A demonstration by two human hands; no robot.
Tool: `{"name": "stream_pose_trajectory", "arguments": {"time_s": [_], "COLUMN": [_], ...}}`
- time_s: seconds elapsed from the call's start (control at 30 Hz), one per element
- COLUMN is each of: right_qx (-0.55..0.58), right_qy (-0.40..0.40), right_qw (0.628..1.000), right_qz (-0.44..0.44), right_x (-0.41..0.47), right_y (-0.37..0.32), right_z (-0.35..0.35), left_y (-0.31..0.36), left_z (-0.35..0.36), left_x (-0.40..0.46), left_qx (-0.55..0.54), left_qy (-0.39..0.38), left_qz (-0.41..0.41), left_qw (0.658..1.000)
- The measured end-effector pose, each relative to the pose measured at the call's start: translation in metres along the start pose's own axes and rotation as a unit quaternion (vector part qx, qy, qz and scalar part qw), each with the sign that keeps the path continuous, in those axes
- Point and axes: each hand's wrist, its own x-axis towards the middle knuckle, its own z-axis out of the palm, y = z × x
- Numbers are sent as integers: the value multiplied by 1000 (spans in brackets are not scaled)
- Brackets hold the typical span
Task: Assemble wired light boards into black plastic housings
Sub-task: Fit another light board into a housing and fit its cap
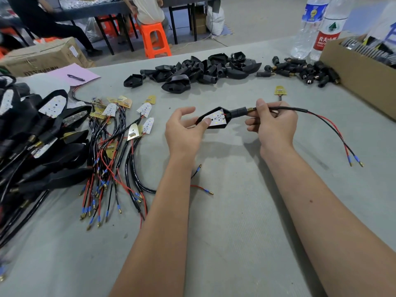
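Left hand [184, 129] thumb presses white board [216, 120] into pointed black plastic housing [214, 116]. Right hand [272, 123] pinches sleeved cable [278, 109]. Long axis left-right, tip left.

Your view is bright and evenly lit from overhead, with soft shadows under your forearms on the tabletop [235, 211]. Wide-angle bending and blur mark the edges.

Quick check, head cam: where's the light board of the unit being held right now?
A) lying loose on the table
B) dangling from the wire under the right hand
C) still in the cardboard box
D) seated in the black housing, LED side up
D: the white light board sits inside the black housing, LED side up, with the left hand gripping it and the right hand pinching the cable.
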Motion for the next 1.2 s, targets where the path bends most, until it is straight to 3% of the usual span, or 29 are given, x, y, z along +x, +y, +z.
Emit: {"name": "stream_pose_trajectory", "arguments": {"time_s": [0.13,0.53,0.63,0.7,0.8,0.9,0.97,1.03,1.1,1.2], "right_qx": [7,5,-50,-152,-345,-432,-488,-514,-520,-483], "right_qy": [-15,-54,-62,-49,-9,-126,-225,-271,-273,-301], "right_qw": [1000,998,996,987,921,830,781,758,751,777], "right_qz": [16,33,47,19,-183,-328,-319,-296,-302,-268], "right_x": [3,1,-2,-4,-5,-5,-7,-10,-15,-29], "right_y": [-1,-3,-7,-9,-9,-14,-16,-18,-23,-32], "right_z": [-3,-4,-2,-1,-4,-3,1,7,15,36], "left_y": [6,16,17,16,16,19,23,26,29,36], "left_z": [-5,-16,-18,-20,-23,-29,-34,-39,-41,-50], "left_x": [-1,4,3,3,4,6,7,8,9,7], "left_qx": [-72,-137,-160,-160,-125,-113,-120,-144,-176,-233], "left_qy": [-78,-100,-79,-50,-23,-41,-50,-36,-19,-17], "left_qz": [-42,-130,-130,-117,-104,-104,-102,-100,-101,-105], "left_qw": [994,977,975,979,986,987,986,984,979,967]}}
